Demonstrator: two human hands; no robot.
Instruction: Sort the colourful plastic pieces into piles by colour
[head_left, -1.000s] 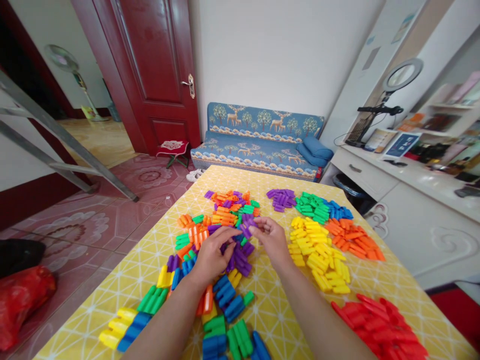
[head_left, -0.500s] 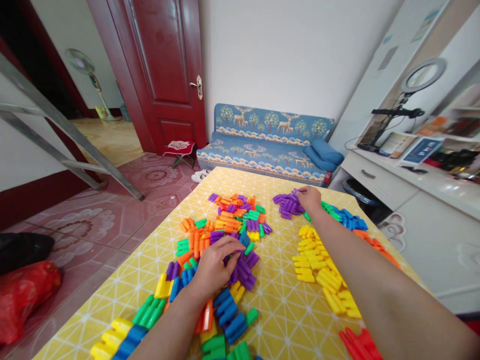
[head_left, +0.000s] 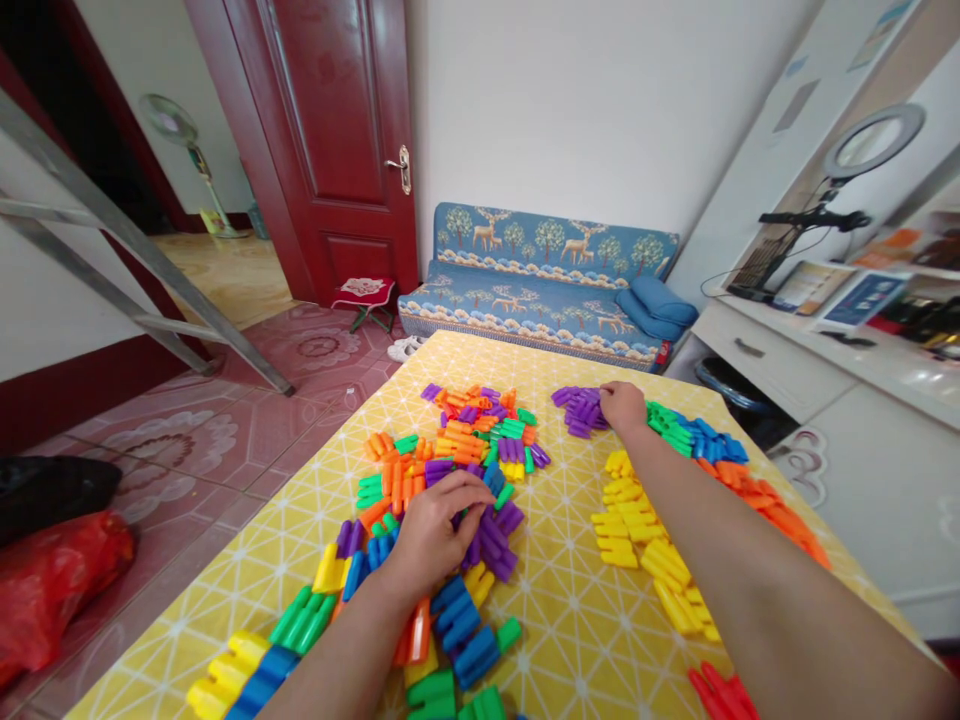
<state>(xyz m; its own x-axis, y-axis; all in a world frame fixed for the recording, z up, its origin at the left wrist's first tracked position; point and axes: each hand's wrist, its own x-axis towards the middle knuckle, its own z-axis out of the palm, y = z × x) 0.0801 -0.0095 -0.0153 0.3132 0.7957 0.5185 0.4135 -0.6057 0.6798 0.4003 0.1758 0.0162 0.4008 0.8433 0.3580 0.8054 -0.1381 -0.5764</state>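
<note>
- The left arm (head_left: pixel 349 635) is extended forward over the worktop (head_left: pixel 559 610); the left hand (head_left: pixel 439 530) is held low, palm down, at the mixed pile (head_left: pixel 461 440), its fingers bent and the thumb drawn near them.
- The right arm (head_left: pixel 724 545) is stretched farther out, and the right hand (head_left: pixel 624 405) is lowered at the right side of the purple pile (head_left: pixel 579 412), fingertips pointed leftward.
- Both hands are partly closed – whether a piece is gripped in either cannot be told.
- Between the mixed pile and the yellow pile (head_left: pixel 630 515), a bare strip of worktop is seen.
- A narrow bare band is also seen between the purple pile and the far edge, beyond which the sofa (head_left: pixel 555 285) is placed.
- The right edge is neared by the blue pile (head_left: pixel 709 442) and the orange pile (head_left: pixel 765 500) – the latter partly hidden by the right arm.
- Loose purple pieces (head_left: pixel 495 543) are spread just beside the left fingertips; the green pile (head_left: pixel 670 428) is set just right of the right hand.
</note>
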